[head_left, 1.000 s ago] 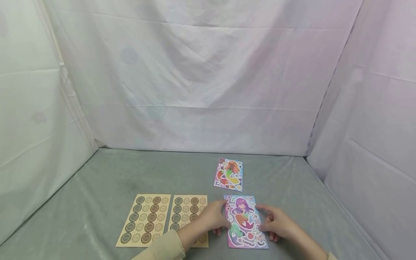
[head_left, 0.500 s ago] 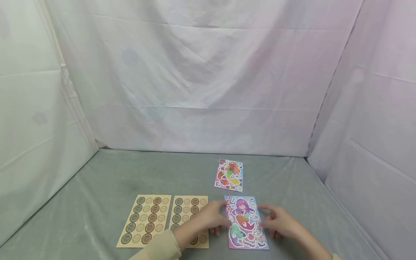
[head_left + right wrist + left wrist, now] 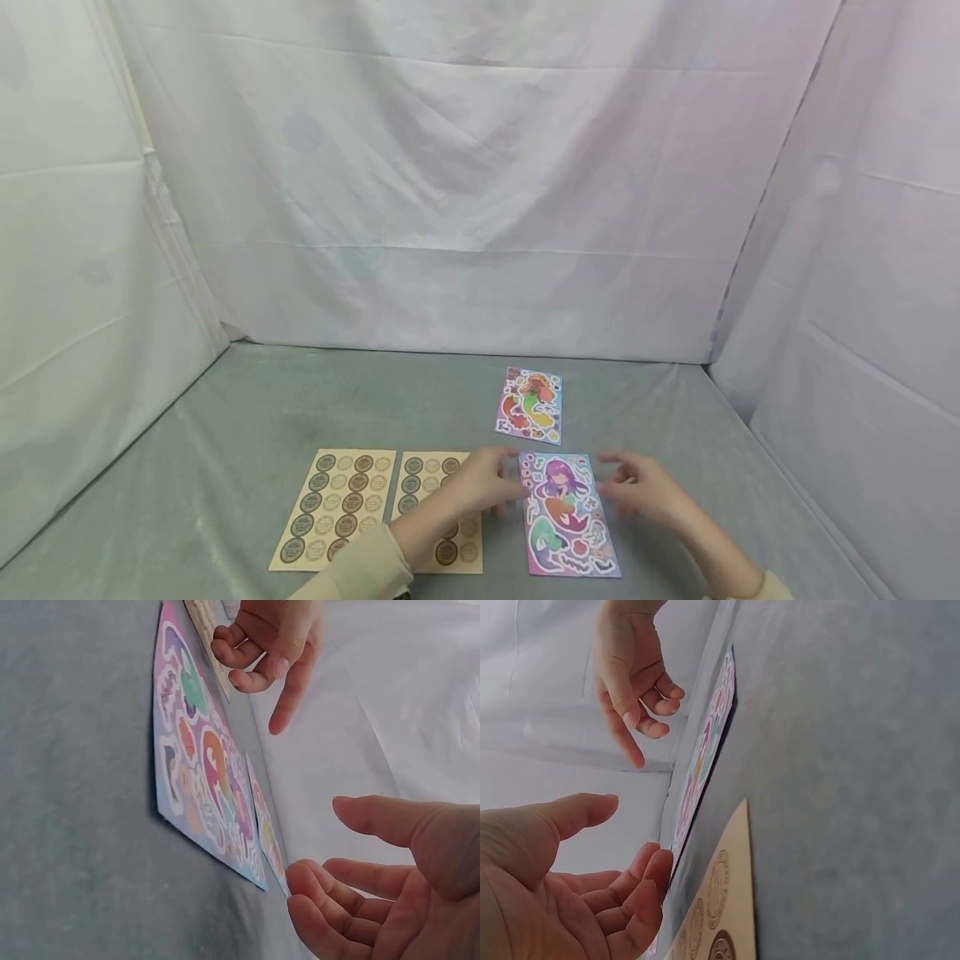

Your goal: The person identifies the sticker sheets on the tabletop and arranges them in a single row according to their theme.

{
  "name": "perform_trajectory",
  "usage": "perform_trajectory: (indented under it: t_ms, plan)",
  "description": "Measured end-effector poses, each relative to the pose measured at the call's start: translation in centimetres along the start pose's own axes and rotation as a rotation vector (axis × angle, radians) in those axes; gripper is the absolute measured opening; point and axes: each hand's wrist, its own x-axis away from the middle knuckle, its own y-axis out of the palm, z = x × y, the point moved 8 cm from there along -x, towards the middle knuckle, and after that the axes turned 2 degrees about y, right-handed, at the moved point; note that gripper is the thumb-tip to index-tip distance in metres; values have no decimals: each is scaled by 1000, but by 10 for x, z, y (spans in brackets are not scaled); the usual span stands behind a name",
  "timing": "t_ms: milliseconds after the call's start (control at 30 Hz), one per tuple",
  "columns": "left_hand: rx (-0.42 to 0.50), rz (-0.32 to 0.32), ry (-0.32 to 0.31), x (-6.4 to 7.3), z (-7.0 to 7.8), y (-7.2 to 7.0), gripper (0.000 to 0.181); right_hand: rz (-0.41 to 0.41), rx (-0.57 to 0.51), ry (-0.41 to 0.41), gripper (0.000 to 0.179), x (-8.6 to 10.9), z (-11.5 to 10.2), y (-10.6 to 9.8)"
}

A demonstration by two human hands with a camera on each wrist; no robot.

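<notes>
A mermaid sticker sheet [image 3: 564, 517] with a purple-haired figure lies flat on the grey cloth. My left hand [image 3: 480, 483] hovers just off its left edge, over the right-hand tan sheet of round stickers [image 3: 468, 552]. On the other side, my right hand [image 3: 648, 490] is raised beside the right edge. Both wrist views show the fingers loosely bent with nothing between them, apart from the mermaid sheet [image 3: 202, 757]. In the left wrist view, the left palm [image 3: 562, 907] faces the other hand across the sheet [image 3: 705, 757].
A second mermaid sticker sheet [image 3: 529, 405], with an orange-haired figure, lies farther back. Another tan sheet of round stickers [image 3: 332, 510] is at the left. White cloth walls [image 3: 450, 183] rise at the back and sides of the grey-covered table [image 3: 337, 392].
Both hands have let go of the mermaid sheet's edges and lifted slightly up and away from it. The sheet stays in place on the table.
</notes>
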Motion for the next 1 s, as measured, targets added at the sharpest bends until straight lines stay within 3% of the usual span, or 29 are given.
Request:
perform_trajectory:
  t_ms: [267,500,1000]
  plan:
    - [37,32,35,-6,3,-12,64,60,-37,-14,48,-7,-9,-6]
    - [59,73,47,-13,4,-24,65,113,-62,-75,48,-13,-18,-10]
    - [93,179,47,-30,-1,-40,66,195,-79,-32,46,-29,-13,-9]
